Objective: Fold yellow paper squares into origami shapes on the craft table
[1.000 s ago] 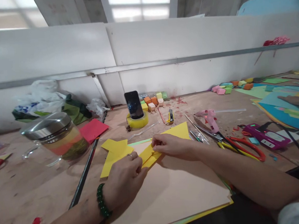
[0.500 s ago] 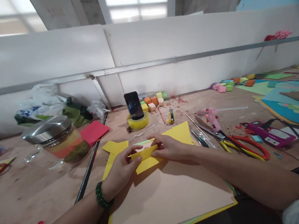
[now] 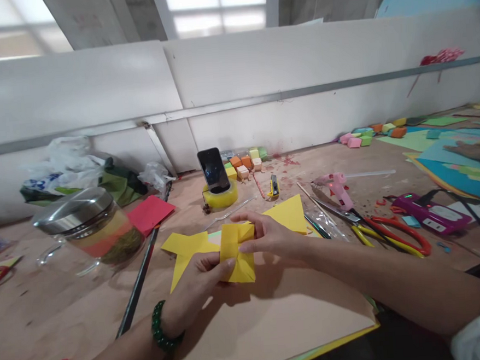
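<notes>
In the head view, your 2 hands hold a folded yellow paper (image 3: 231, 241) over the pale paper stack (image 3: 307, 312). Your left hand (image 3: 202, 284) pinches its left side, thumb in front. Your right hand (image 3: 275, 238) has its right side between thumb and fingers. Farther back, a black phone (image 3: 213, 171) stands up at a yellow tape roll (image 3: 220, 198). A pink glue gun (image 3: 339, 190) lies off to the right, near a purple power strip (image 3: 420, 207).

No legible text, no readable numbers
</notes>
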A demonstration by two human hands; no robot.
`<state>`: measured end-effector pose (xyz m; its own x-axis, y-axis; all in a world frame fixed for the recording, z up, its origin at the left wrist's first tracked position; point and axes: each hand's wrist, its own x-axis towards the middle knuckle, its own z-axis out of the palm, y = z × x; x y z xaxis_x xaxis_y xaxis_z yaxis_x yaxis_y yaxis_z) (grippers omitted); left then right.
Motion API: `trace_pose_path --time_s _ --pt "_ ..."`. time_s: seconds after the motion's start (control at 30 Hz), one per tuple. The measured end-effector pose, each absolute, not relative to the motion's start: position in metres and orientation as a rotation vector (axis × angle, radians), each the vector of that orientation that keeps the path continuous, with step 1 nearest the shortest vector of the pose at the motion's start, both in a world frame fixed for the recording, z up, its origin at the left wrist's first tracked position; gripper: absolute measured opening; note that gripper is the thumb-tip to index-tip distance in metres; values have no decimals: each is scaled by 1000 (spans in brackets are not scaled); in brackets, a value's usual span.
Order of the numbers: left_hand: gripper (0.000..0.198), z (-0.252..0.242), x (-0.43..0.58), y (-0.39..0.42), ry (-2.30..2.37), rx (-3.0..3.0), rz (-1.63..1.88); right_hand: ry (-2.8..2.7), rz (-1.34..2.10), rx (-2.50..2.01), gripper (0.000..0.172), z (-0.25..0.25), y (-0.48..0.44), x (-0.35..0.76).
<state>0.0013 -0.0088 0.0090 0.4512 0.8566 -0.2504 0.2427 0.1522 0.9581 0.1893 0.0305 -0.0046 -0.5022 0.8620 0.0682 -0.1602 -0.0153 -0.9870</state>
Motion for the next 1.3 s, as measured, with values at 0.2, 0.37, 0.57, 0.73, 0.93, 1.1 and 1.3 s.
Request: trace_pose_path --time_s 0.2,0.37,0.57,0.73,0.93,1.1,1.3 --pt "24 5 -3 -9 1254 2119 843 -1942 1190 -953 51 2 42 207" --pt "39 -3 -6 -5 977 2746 805 -2479 1053 -959 67 18 32 212" --pt "27 -6 -5 -1 883 2809 597 -2270 980 -1074 58 0 26 202" --pt "27 -4 -2 -9 997 2845 359 -2280 536 -1037 51 -18 47 203" --pt "27 3 8 -27 1133 2906 92 -2175 458 -1364 8 -2 32 200" --pt "31 5 10 -33 1245 2887 65 -2304 781 -1511 6 12 8 194" --pt "23 4 7 -31 1250 2832 79 -2354 779 -1616 17 23 6 192"
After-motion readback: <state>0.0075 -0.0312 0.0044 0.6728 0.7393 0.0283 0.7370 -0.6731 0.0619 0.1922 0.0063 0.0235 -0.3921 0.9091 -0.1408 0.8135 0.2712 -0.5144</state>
